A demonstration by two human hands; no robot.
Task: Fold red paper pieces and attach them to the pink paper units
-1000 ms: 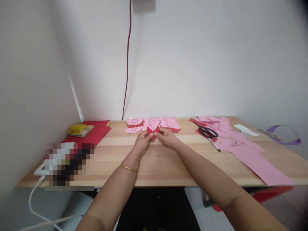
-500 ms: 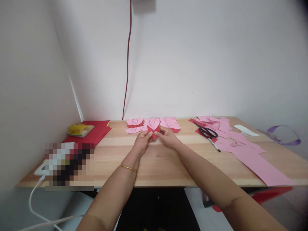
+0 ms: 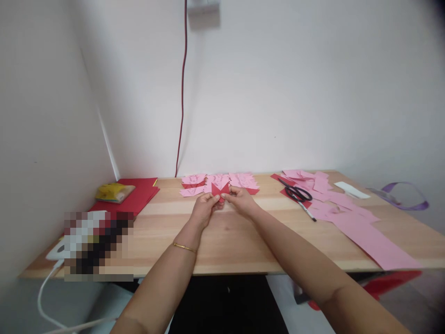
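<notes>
Between my two hands is a piece of folded red paper (image 3: 220, 190), its pointed upper corners spread in a V above my thumbs. My left hand (image 3: 206, 207) pinches its lower left side, and my right hand (image 3: 239, 200) pinches the lower right; the thumbs almost meet in front. My fingers cover the paper's lower part. Just behind it, toward the wall, lie rows of folded pink paper pieces (image 3: 243, 179) with a few red ones among them.
Black-handled scissors (image 3: 298, 193) and a pen (image 3: 308, 212) lie right, beside pink paper scraps (image 3: 368, 239). A white strip (image 3: 352, 189) and purple band (image 3: 408, 197) are farther right. Red sheets (image 3: 141, 199) bear a yellow packet (image 3: 114, 192) at left, near a white cable (image 3: 41, 297).
The camera view has shifted slightly, so the whole table sits a little lower. Both hands still pinch the red paper in nearly the same place.
</notes>
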